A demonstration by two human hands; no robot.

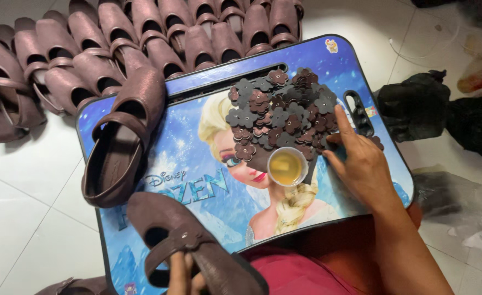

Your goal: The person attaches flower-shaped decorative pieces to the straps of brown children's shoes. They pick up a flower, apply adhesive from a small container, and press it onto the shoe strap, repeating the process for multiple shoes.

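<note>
Shoe (197, 257) nearest of all, at the bottom edge: dark brown, textured like leather, closed toe pointing lower right, strap across the opening with a small flower at its middle. Held from below by the left hand (183, 276), fingers curled up round the heel side and closed on it, thumb side hidden. Resting partly over the near edge of a blue picture-printed lap tray (197, 180). Farther up on the tray's left side, a second brown shoe (123, 145) of the same kind, lying unheld. Right hand (364, 166) flat at the tray's right side, fingers loosely spread, index fingertip pressed down on the edge of a heap of small flower-shaped pieces (282, 112), brown and grey; nothing gripped as far as visible. Just beside that hand, touching the heap's near edge, a small round clear cup (287, 166) holding yellowish liquid. Beyond the tray, on the pale tiled floor (28, 186), rows of matching brown shoes (121, 38). Off right, dark bags (416, 104).
</note>
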